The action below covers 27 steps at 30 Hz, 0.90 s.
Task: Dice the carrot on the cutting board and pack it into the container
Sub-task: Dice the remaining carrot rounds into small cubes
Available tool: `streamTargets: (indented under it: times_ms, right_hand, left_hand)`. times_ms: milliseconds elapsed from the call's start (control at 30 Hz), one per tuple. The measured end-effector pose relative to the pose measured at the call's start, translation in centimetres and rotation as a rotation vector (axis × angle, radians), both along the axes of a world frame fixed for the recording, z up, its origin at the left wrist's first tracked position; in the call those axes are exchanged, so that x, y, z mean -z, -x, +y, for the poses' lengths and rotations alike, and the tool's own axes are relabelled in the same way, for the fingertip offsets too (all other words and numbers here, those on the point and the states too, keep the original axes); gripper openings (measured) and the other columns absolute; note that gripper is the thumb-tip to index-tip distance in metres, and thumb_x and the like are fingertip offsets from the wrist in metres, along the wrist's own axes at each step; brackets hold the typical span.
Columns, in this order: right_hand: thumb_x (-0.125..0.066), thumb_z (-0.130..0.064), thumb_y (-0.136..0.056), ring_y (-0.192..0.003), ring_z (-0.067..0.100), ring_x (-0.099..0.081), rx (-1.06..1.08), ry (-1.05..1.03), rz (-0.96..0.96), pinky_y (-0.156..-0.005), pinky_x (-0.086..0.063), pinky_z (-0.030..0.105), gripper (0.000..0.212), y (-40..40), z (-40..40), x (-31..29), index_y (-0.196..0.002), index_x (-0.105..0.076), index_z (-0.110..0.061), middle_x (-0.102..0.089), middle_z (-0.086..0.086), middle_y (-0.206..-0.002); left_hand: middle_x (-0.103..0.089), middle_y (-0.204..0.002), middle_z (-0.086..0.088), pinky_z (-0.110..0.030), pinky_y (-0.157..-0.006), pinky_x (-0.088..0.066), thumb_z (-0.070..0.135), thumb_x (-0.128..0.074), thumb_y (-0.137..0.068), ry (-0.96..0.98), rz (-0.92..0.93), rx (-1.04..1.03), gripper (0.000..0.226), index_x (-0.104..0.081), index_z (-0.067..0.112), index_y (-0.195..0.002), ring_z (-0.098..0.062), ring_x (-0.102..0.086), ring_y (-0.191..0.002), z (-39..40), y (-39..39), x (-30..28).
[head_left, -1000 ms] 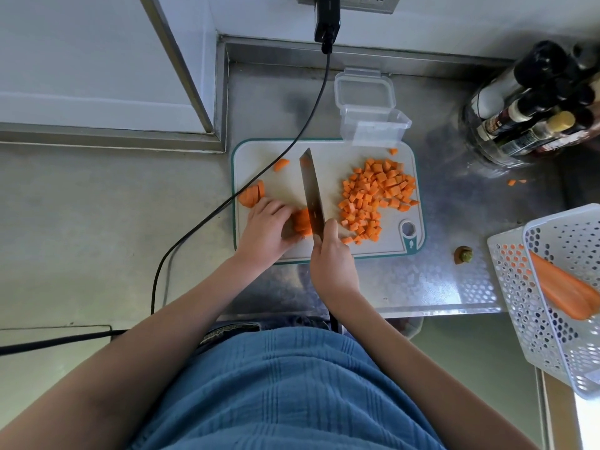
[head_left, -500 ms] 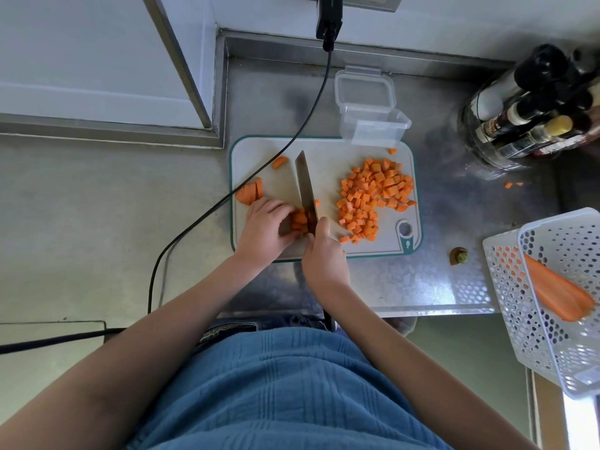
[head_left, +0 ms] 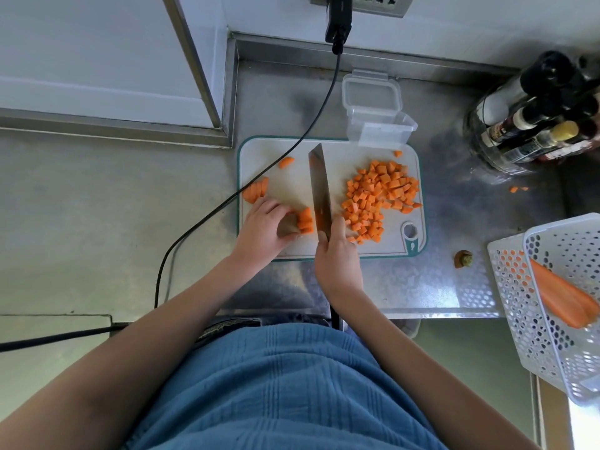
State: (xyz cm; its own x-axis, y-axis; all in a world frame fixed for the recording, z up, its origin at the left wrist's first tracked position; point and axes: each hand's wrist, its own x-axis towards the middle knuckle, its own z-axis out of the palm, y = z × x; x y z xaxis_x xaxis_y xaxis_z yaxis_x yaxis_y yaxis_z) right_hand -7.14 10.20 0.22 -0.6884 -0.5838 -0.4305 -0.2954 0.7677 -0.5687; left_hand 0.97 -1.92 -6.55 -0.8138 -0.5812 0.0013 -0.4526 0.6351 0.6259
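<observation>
Since the earlier frame, knife (head_left: 319,193) sits slightly right of the strips (head_left: 305,220), with a gap between. My left hand (head_left: 264,227) pinches the strips on the board (head_left: 292,186); my right hand (head_left: 337,256) grips the knife. Dicing is in hand: dice (head_left: 378,196) lie piled right, slices (head_left: 256,191) wait left, container (head_left: 378,129) empty behind. Next cut, I judge, needs curled fingertips.

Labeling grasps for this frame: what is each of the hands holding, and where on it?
Right hand grips the cleaver at its handle end, just behind the blade. Left hand holds the carrot strips on the cutting board, fingertips on their left side.
</observation>
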Motion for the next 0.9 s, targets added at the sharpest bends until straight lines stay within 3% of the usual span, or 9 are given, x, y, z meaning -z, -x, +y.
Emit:
streamTargets:
  times_ms: [200, 367, 467, 667, 900]
  right_hand:
    - [-0.032, -0.015, -0.102, -0.064, 0.034, -0.057, -0.068, -0.031, 0.000, -0.049, -0.043, 0.035, 0.011, -0.7, -0.6, 0.5, -0.112, -0.031, -0.011, -0.060, 0.017, -0.077]
    - [-0.031, -0.012, -0.101, -0.065, 0.033, -0.058, -0.046, -0.055, 0.003, -0.049, -0.044, 0.035, 0.011, -0.7, -0.8, 1.1, -0.099, -0.024, -0.020, -0.059, 0.016, -0.077]
    - [-0.031, -0.011, -0.100, -0.068, 0.034, -0.059, -0.047, -0.081, -0.006, -0.051, -0.048, 0.039, 0.009, -0.8, -0.8, 1.3, -0.106, -0.027, -0.017, -0.060, 0.017, -0.079]
    - [-0.033, -0.002, -0.095, -0.076, 0.034, -0.059, -0.086, -0.187, 0.012, -0.060, -0.053, 0.043, 0.031, -0.7, -1.3, 1.6, -0.123, -0.028, -0.014, -0.061, 0.018, -0.085]
    - [-0.032, -0.008, -0.099, -0.073, 0.036, -0.059, -0.097, -0.140, 0.036, -0.056, -0.047, 0.041, 0.021, 0.8, -0.1, 1.3, -0.119, -0.031, -0.012, -0.061, 0.020, -0.084]
  left_hand:
    - [-0.065, -0.103, -0.008, -0.038, -0.097, -0.040, 0.023, -0.079, -0.071, 0.002, 0.022, -0.013, 0.032, -0.067, 0.007, -0.096, -0.031, -0.053, -0.108, 0.3, 0.2, -0.1]
    - [-0.067, -0.095, -0.008, -0.036, -0.094, -0.039, 0.020, -0.081, -0.069, -0.016, 0.062, -0.042, 0.029, -0.068, 0.007, -0.091, -0.031, -0.056, -0.101, 0.5, 0.4, -0.2]
    - [-0.068, -0.092, -0.007, -0.041, -0.094, -0.042, 0.017, -0.080, -0.068, -0.035, 0.073, -0.044, 0.026, -0.069, 0.006, -0.089, -0.030, -0.058, -0.098, 0.5, 0.6, 0.0]
    - [-0.069, -0.084, -0.007, -0.042, -0.093, -0.046, 0.014, -0.081, -0.067, -0.070, 0.096, -0.054, 0.022, -0.070, 0.006, -0.084, -0.026, -0.060, -0.089, 0.3, 0.8, 0.3]
    - [-0.066, -0.082, -0.009, -0.044, -0.092, -0.046, 0.015, -0.083, -0.064, -0.076, 0.076, -0.068, 0.027, -0.069, 0.005, -0.084, -0.030, -0.059, -0.089, 0.4, 0.7, 0.1]
